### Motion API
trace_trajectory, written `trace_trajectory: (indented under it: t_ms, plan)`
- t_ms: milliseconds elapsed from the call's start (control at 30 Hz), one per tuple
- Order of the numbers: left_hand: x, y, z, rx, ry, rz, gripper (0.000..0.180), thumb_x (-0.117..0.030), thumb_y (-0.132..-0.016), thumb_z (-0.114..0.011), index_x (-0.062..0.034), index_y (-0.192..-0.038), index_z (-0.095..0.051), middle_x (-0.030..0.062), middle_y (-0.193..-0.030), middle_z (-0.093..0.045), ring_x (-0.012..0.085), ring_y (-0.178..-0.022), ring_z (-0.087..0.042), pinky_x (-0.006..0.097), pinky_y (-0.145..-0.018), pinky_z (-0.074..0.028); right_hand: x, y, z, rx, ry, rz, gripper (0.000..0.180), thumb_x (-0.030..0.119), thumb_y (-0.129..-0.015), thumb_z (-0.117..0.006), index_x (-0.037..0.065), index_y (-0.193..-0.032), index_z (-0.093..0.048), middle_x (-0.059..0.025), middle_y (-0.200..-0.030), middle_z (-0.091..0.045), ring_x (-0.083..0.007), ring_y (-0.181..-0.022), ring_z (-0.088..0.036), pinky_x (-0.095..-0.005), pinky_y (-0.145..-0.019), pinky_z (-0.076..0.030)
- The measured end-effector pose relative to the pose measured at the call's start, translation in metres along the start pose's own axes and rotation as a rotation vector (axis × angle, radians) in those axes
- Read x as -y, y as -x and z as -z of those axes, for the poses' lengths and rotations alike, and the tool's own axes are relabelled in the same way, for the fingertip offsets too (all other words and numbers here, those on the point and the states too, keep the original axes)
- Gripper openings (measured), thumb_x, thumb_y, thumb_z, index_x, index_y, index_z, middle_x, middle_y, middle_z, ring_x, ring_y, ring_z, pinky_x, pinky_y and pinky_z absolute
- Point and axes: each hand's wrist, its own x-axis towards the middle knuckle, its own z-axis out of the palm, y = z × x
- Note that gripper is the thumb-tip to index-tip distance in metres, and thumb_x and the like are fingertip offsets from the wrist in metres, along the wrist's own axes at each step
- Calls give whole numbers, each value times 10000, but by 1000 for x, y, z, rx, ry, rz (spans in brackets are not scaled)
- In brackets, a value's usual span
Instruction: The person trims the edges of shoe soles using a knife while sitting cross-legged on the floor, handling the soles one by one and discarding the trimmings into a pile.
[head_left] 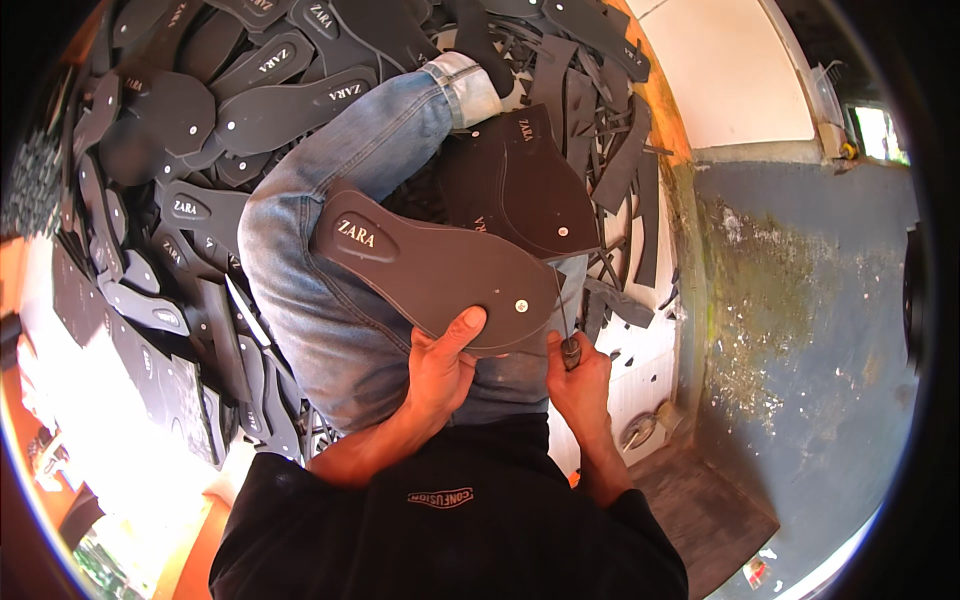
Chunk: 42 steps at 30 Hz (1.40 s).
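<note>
My left hand (pixel 440 372) grips a dark insole (pixel 430 270) by its near edge, thumb on top and the other fingers underneath. The insole slants over my jeans, its heel end up to the left and its wide toe end to the right. It bears a pale print on an oval recess and a small white round mark near the toe. In my right hand (pixel 582 385) is a thin-bladed knife (pixel 571 352), held by its handle. Its narrow blade points away from me along the insole's right edge; whether it touches cannot be told.
Beyond the held insole, a dark sheet (pixel 520 185) with an insole outline lies by my leg. Many loose insoles (pixel 290 110) are heaped at the left and far side. Dark offcut strips (pixel 625 160) litter the right. A stained blue-grey wall (pixel 800 330) bounds the right side.
</note>
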Motion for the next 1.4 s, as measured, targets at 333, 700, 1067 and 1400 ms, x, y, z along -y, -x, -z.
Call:
trace_trajectory:
  t_ms: [333, 700, 1067, 1400]
  plan:
    - [-2, 19, 24, -72, -108, 82, 245, -95, -829, -652, 16, -1040, -593, 98, -919, -650, 186, -754, -645, 304, -588, -530, 21, -54, -10, 160, -431, 37, 275, 231, -856, -624, 2, -718, -558, -59, -490, -505, -179, -417, -500, -322, -437, -369]
    - [-103, -21, 48, -286, -204, -49, 317, -272, -896, -579, -16, -1081, -553, 96, -929, -634, 171, -775, -639, 320, -689, -559, 5, 0, -15, 726, -753, 67, 195, 198, -834, -684, 30, -805, -589, 26, -580, -514, -30, -506, -449, -196, -466, -347]
    - [-125, -28, 36, -58, -608, 259, 300, -315, -841, -673, -22, -842, -609, 27, -714, -628, 69, -605, -580, 204, -519, -467, 31, -9, -51, 307, -147, 227, 427, 359, -864, -618, 7, -647, -511, -145, -471, -488, -318, -431, -532, -381, -429, -400]
    - [-121, -27, 27, -20, -794, 295, 364, -312, -860, -652, 19, -1009, -661, 31, -832, -671, 65, -744, -587, 214, -680, -477, 39, -22, -52, 275, -163, 262, 337, 184, -844, -641, 9, -613, -469, -134, -458, -450, -240, -403, -426, -352, -402, -346]
